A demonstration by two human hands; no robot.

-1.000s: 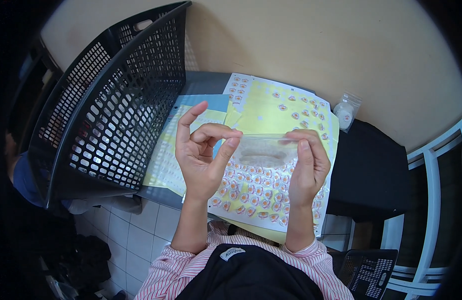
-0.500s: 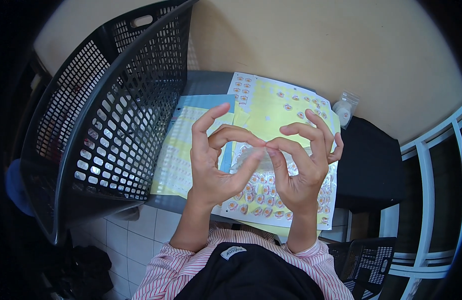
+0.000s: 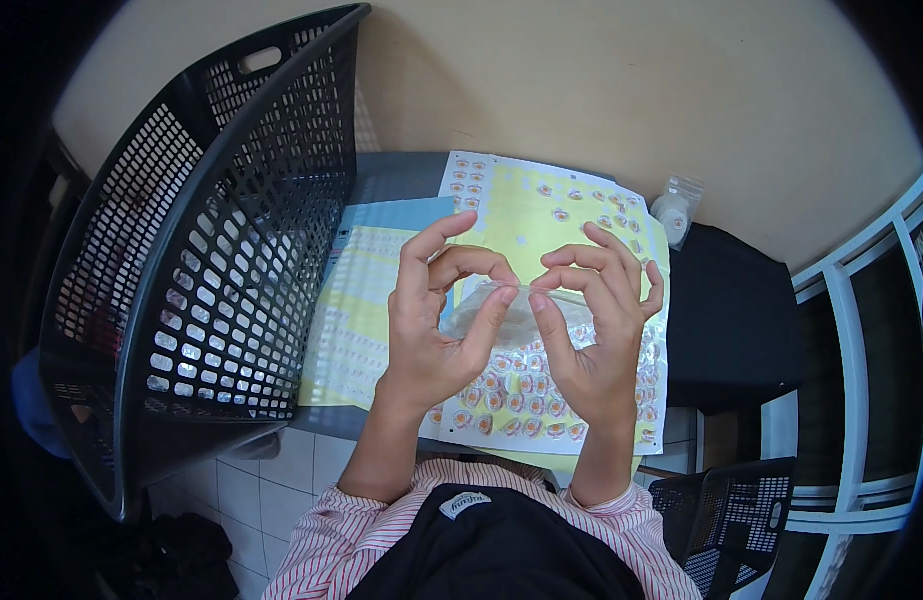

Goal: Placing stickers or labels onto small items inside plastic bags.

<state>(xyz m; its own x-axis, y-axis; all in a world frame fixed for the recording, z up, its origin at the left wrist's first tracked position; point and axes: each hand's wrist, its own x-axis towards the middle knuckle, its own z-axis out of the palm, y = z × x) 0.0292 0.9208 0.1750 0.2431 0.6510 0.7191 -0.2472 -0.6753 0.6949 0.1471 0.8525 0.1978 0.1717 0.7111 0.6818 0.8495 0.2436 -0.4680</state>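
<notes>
A small clear plastic bag (image 3: 517, 325) hangs between my hands above the table. My left hand (image 3: 427, 325) pinches its upper edge between thumb and index finger, with the other fingers raised. Just to the right, my right hand (image 3: 602, 335) pinches the same edge with thumb and index finger, its remaining fingers curled upward. Whether anything lies inside the bag is not clear. Beneath it spreads a white-and-yellow sticker sheet (image 3: 512, 215), with many small round stickers, orange in the middle, in rows near me and fewer at the far side.
A tall dark plastic basket (image 3: 244, 185) stands at the left. Beside it lie a second pale yellow sheet (image 3: 347, 345) and a blue sheet (image 3: 402, 212). A clear bag holding white round pieces (image 3: 677, 212) sits far right, near a black-covered surface (image 3: 727, 320).
My fingertips have moved slightly apart along the bag's upper edge, and more of the bag shows between them. The whole view has shifted a little.
</notes>
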